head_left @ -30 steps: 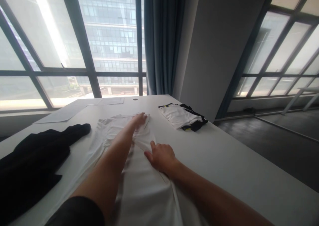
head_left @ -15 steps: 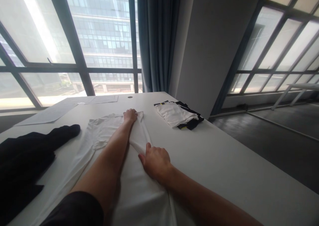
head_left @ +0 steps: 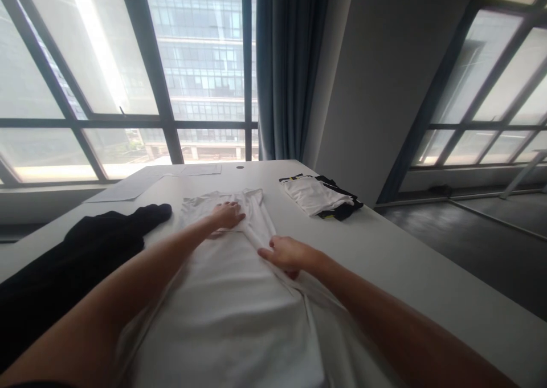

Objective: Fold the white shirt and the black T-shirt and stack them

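Observation:
A white shirt (head_left: 222, 297) lies stretched lengthwise along the white table, its far end creased and narrow. My left hand (head_left: 229, 215) rests on the cloth near that far end, palm down with fingers extended. Closer to me, my right hand (head_left: 288, 254) pinches the right edge of the shirt between thumb and fingers. Loose cloth hangs below that hand and spreads to the right under my forearm. The shirt's near end runs out of the bottom of the view.
On the left lies a crumpled black garment (head_left: 106, 240). A pile of folded white and black clothes (head_left: 318, 196) sits at the right table edge. Paper sheets (head_left: 128, 184) lie at the far left. Beyond the white table (head_left: 384, 280) are windows, a blue curtain (head_left: 282, 69) and a pillar.
My left hand has drawn back from the shirt's far corner toward its middle. My right hand has taken hold of the right edge, and cloth now spreads out there. The view has turned slightly left.

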Tool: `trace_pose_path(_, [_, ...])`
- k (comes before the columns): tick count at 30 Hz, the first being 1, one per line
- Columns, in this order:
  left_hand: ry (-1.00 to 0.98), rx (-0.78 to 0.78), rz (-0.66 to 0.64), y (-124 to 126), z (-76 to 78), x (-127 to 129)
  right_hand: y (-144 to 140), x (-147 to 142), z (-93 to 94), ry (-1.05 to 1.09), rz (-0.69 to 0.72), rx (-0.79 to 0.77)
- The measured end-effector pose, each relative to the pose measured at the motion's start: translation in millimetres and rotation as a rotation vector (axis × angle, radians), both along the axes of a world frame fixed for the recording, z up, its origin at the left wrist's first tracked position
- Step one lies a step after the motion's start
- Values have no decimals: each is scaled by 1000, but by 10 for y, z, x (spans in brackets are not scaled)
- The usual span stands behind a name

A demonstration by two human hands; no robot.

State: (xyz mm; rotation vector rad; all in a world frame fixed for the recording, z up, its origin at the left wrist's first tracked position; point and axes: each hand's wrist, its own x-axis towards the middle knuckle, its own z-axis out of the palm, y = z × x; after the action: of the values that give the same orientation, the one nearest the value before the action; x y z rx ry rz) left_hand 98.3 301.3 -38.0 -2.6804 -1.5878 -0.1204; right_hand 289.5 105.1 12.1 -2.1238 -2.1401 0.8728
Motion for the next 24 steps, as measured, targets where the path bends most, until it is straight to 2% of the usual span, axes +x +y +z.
trace_pose_path(2, [8,-43,24,-72,-61,-293,192,26,41,31,-34,-95])
trace_pose_path(3, [2,-51,43,-85,-91,-441,314,34,45,21,-51,-85])
trace_pose_path(7, [-51,-43,96,-31,-189,-970,919,77,-49,-56,-117,73])
trace_pose_path(10, [-86,-54,132,23,-236,-1229,1386,120,-164,-127,-158,216])
trace_pose_path(13, [-97,-65,203,23,-261,-1336,1755,109,-254,-176,-215,321])
trace_pose_path(16, [-98,-94,209,-8,-270,-1347,1996,27,-315,-192,-247,357])
trace_pose_path(20, [-100,-120,171,-23,-273,-1347,2154,-20,-377,-185,-301,342])
trace_pose_path(24, [-83,-118,149,-6,-259,-1343,2211,136,-432,-169,-438,369])
